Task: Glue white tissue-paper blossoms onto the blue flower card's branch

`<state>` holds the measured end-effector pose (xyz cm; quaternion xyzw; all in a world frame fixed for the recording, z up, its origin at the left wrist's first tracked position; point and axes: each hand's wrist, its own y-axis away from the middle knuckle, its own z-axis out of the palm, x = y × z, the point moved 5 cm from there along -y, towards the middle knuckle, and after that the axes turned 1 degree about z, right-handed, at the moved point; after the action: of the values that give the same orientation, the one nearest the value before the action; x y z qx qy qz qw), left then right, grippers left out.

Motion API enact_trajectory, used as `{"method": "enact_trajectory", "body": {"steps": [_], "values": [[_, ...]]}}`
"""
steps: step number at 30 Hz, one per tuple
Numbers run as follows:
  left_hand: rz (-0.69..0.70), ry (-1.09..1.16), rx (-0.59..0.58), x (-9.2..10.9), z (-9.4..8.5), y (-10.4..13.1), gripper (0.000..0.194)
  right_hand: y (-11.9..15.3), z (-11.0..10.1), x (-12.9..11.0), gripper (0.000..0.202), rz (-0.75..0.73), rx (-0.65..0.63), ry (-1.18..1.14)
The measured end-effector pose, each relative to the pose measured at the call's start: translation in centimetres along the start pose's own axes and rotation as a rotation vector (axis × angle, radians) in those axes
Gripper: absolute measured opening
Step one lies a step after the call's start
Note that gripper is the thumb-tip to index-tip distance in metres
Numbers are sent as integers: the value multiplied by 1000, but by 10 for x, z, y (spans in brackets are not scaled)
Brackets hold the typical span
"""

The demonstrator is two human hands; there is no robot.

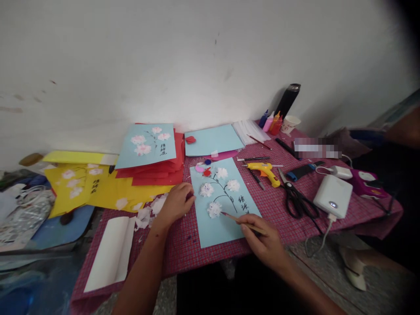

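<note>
My right hand (262,238) holds a thin wooden paintbrush (234,217) in a pen grip. The brush tip meets the lowest white crumpled-paper flower (214,210) on a light blue sheet (210,236). Several such flowers sit along drawn black stems, with black handwritten characters (242,201) at the sheet's right. My left hand (180,200) rests at the sheet's left edge, its fingers curled in and nothing visible in them. Just above the top flower are small paint spots or lids in red (206,172), blue (208,162) and pink (199,168).
A finished-looking blue flower card (151,153) tops a red paper stack (157,180). To the right lie a yellow glue gun (264,170), black scissors (297,203) and a white power bank (334,196). Paint bottles (271,122) and a paper cup (290,124) stand behind. A person (390,188) is at far right.
</note>
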<state>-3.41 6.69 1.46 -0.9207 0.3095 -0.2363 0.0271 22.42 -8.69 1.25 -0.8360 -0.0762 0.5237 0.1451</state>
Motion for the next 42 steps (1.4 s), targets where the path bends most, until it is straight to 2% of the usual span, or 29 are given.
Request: {"method": "enact_trajectory", "body": {"steps": [6,20,30,35,42], "values": [[2,-3,1,0,1,0,3,3,-2,5,13,29,23,18],[-5,-2,-7,0,0,0,3,-1,3,-12,14,-55,-29,-14],[-3,-10,-9,2,-1,0,3,-1,-4,-7,13,-14,45,0],[4,-14,-8,2,-1,0,4,-3,0,-12,15,-33,9,-5],[6,-9,-6,4,-1,0,4,0,1,-7,14,-12,9,-6]]}}
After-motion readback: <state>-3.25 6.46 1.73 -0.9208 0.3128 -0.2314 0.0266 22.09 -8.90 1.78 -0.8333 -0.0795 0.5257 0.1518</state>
